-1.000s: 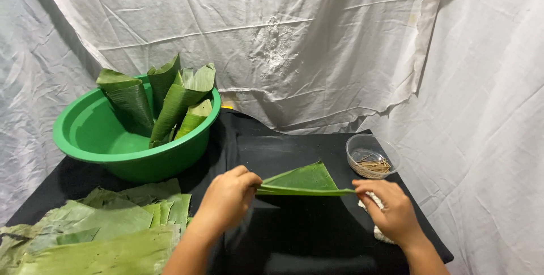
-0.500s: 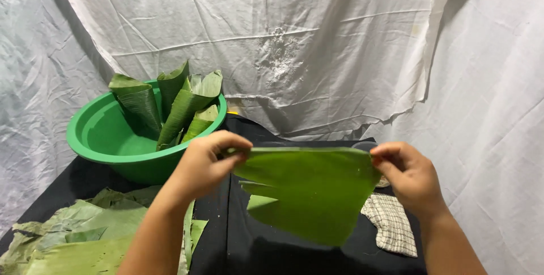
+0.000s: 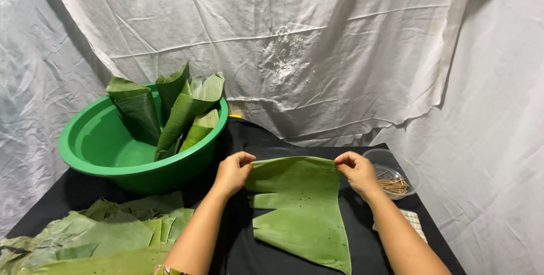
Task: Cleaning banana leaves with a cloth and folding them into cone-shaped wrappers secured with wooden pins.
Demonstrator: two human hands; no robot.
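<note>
A green banana leaf piece (image 3: 300, 207) hangs spread out above the black table, torn on its left side. My left hand (image 3: 232, 173) pinches its top left corner. My right hand (image 3: 357, 172) pinches its top right corner. The leaf's lower end reaches toward the table's front edge. Both hands are level with each other, about a leaf's width apart.
A green plastic basin (image 3: 107, 156) at the back left holds several rolled leaf cones (image 3: 181, 111). A pile of flat leaves (image 3: 96, 238) lies at the front left. A clear bowl of thin wooden sticks (image 3: 392, 181) and a checked cloth (image 3: 416, 224) sit at the right. White sheets hang behind.
The leaf was lifted from lying edge-on near the table and unfolded; now it hangs flat and fully spread between both hands, slightly lower than half a second ago.
</note>
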